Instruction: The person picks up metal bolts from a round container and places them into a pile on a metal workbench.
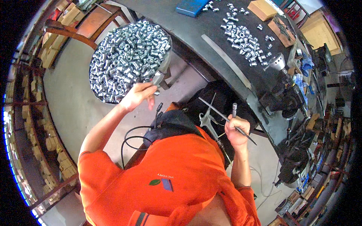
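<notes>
My right hand [237, 130] is closed around a slim dark rod [218, 110], tapered at its lower end like a round file. A small silver metal fitting [234, 109] sticks up from the same grip. At the near edge of a big round heap of silver metal fittings [128, 58] is my left hand [138, 96], its fingers apart and partly stretched. The heap fills a container lined with a plastic sheet [164, 68]. By my left fingertips is a small shiny piece [157, 92], and I see no firm grip on it.
A silver air blow gun [206, 122] lies near my lap. On the dark workbench [205, 24] are loose fittings [241, 39], a metal strip [226, 60], a blue box [189, 6] and a machine with a silver chuck [278, 61]. A wooden chair [71, 32] stands behind the heap.
</notes>
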A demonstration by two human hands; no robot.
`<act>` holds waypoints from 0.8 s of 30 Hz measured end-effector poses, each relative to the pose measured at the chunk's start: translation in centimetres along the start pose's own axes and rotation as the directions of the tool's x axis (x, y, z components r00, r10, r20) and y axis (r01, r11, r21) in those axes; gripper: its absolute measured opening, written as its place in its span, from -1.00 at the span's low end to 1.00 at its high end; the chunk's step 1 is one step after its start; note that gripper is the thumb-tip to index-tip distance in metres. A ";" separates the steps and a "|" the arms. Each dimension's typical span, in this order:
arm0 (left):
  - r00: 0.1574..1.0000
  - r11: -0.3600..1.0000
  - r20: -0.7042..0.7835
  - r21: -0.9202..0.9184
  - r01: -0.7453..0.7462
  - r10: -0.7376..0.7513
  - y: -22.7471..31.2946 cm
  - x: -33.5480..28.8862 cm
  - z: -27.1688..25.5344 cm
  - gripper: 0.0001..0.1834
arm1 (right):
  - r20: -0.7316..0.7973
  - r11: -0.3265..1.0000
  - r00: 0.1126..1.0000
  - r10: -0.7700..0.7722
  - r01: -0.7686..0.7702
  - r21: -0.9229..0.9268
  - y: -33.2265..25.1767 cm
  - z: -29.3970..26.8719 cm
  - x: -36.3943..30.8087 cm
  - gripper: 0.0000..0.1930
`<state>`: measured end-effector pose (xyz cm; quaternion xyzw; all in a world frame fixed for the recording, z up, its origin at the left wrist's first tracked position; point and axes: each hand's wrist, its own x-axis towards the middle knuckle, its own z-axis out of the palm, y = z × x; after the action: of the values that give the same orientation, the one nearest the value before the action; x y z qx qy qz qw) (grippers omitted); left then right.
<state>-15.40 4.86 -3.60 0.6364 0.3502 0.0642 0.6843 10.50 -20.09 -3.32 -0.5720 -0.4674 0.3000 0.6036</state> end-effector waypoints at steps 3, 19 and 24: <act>0.996 0.992 -0.066 -0.110 0.058 -0.065 -0.8 -1.6 -0.8 -0.63 | -0.001 0.995 0.996 0.094 -0.094 0.023 0.5 -0.2 -0.4 -0.78; 0.939 0.957 -0.252 -0.233 0.176 -0.234 -13.1 -5.3 -0.3 -0.61 | -0.028 0.992 0.992 0.123 -0.122 0.004 1.2 0.0 -1.4 -0.78; 0.927 0.976 -0.308 -0.121 0.183 -0.212 -18.0 -2.4 0.1 -0.57 | -0.016 0.982 0.983 0.185 -0.184 0.048 0.9 -0.3 -1.8 -0.80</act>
<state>-23.55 0.22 -19.16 0.5475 0.5152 0.1129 0.6497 10.26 -21.66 -4.58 -0.6017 -0.3990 0.3596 0.5911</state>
